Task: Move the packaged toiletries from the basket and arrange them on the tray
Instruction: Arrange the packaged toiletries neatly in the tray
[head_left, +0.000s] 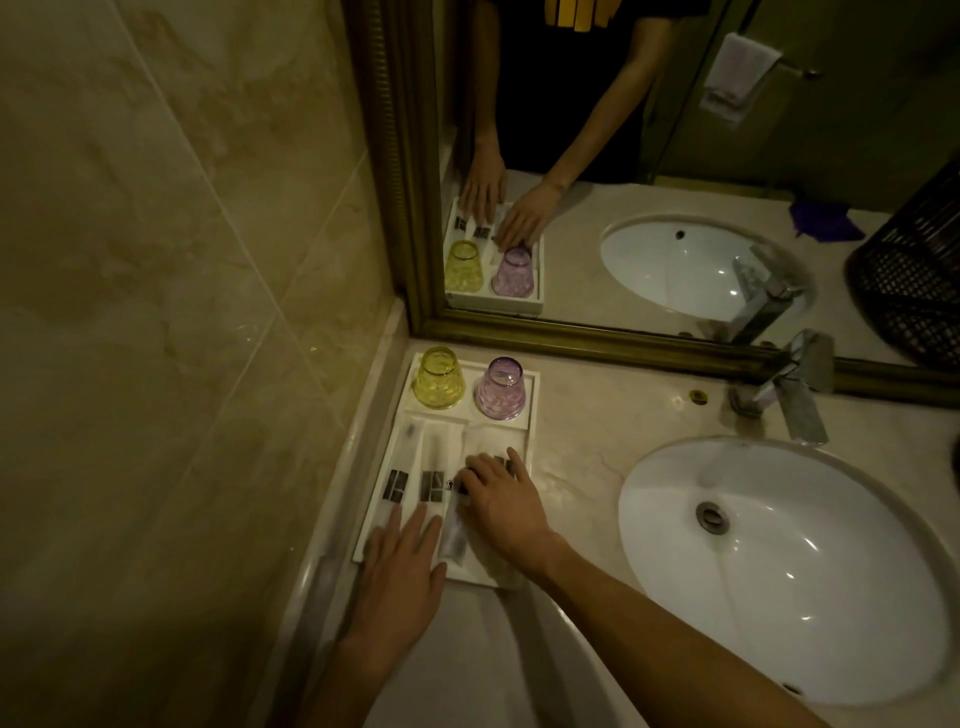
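A white tray sits on the marble counter in the corner by the wall. Several white toiletry packets with dark labels lie side by side in its near section; one packet is at the left and another beside it. My left hand lies flat, fingers spread, on the near ends of those packets. My right hand presses fingertips down on packets at the tray's right side, partly hiding them. A further packet lies between the two hands.
An upturned yellow glass and a purple glass stand at the tray's far end. A white sink and chrome tap lie to the right. The mirror reflects a dark wicker basket at the far right.
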